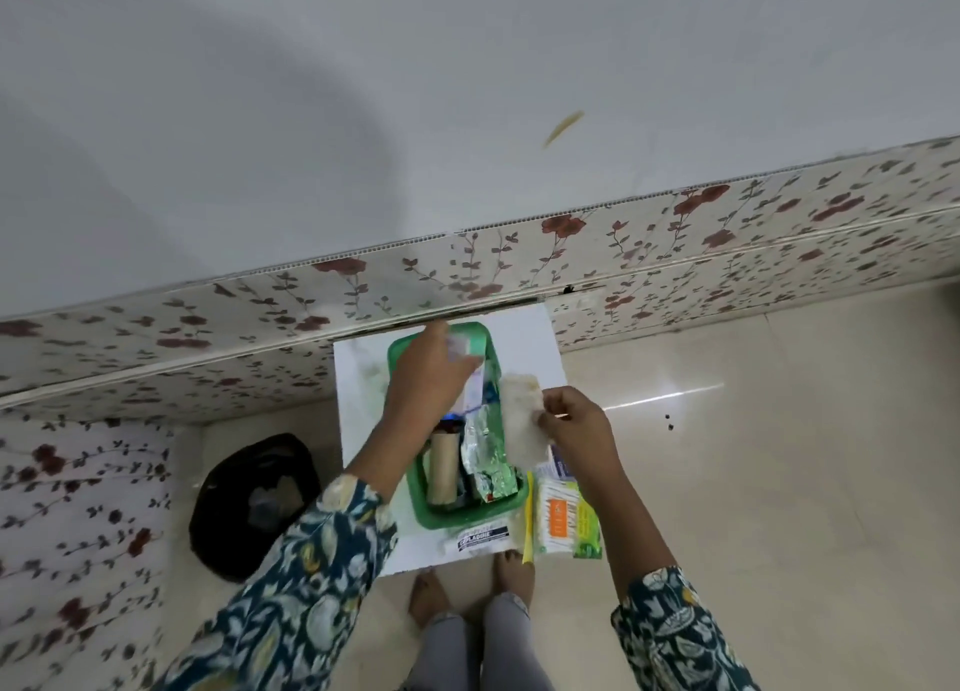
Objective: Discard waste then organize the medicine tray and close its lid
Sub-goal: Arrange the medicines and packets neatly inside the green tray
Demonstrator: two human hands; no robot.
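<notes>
Head view, all places given from the green medicine tray (423, 516). Tray: open-topped, standing on a small white table (524, 342) set against a floral-patterned wall panel (649, 243); no lid can be made out. Inside the tray, near end: a brown cardboard roll (443, 469) on the left, crumpled silver-green foil strips (485, 456) beside it on the right; far end: a white box or tube (475, 386), partly hidden and blurred. Left hand (428, 373): over the far half of the tray, fingers closed on a small pale packet (462, 344), motion-blurred; what it is cannot be told. Right hand (576, 428): just right of the tray, fingertips pinching a whitish rectangular piece, gauze or paper (522, 422), which hangs over the tray's right rim. On the table right of the tray's near corner: a clear pack of cotton buds (563, 524) with orange and green labelling, a yellow strip (528, 526) touching it. In front of the tray's near edge: a white printed carton (480, 537), lying flat. On the floor well left of the tray: a black-lined bin (254, 503) holding scraps. Below the tray: the person's bare feet (514, 576) on beige tile.
</notes>
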